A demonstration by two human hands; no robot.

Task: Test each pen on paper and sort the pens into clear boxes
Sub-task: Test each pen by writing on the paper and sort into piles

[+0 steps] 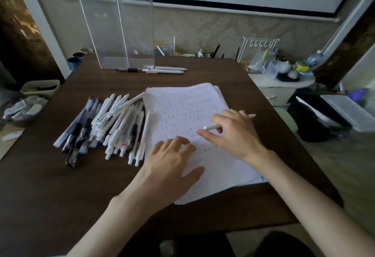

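**One pen point(213, 126) poised over paper point(182, 110)**

It is pinched in the curled fingers of the right hand point(233, 133), seemingly for a test stroke. The paper is steadied by the left hand point(172, 161), fingers spread flat. Untested pens point(105, 127) are heaped alongside; clear boxes point(115, 27) are kept behind for sorting.

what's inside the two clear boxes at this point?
No pens show inside the clear boxes. Three pens lie on the table just in front of them. Glare and blur hide detail at the box floors, so a small item could be missed.
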